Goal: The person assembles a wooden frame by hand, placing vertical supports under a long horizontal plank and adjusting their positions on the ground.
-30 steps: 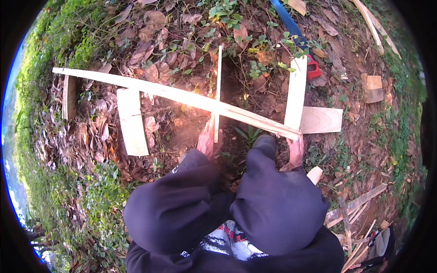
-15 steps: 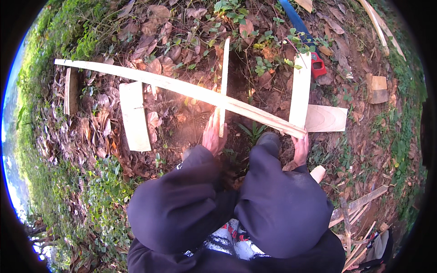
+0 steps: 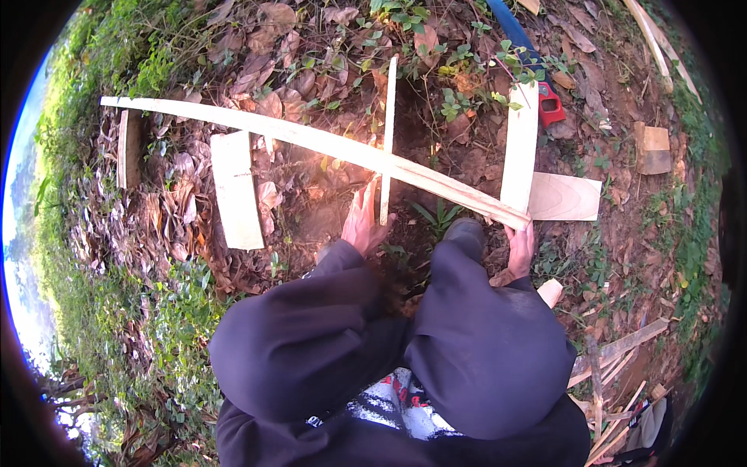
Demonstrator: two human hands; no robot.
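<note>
A long pale wooden strip (image 3: 311, 138) slants from the far left down to the right. Its near right end lies in my right hand (image 3: 520, 249), with the fingers curled around it beside a wide board. Crossing the strip near its middle is a thin wooden slat (image 3: 390, 109), which points away from me. Just left of the slat's near end is my left hand (image 3: 363, 220), fingers stretched out and apart from one another; whether it touches the slat I cannot tell. The wide upright board (image 3: 520, 148) and a shorter board (image 3: 566, 196) meet near the right hand.
A handsaw with a red handle (image 3: 551, 107) lies at the far right. Another board (image 3: 236, 191) and a narrow wood piece (image 3: 123, 149) sit on the left. A wood block (image 3: 652, 149) and several offcuts (image 3: 622, 342) lie right. Dry leaves and plants cover the ground.
My left hand has drawn slightly left from the slat's near end. My right hand stays at the strip's end. The whole view has shifted a little.
</note>
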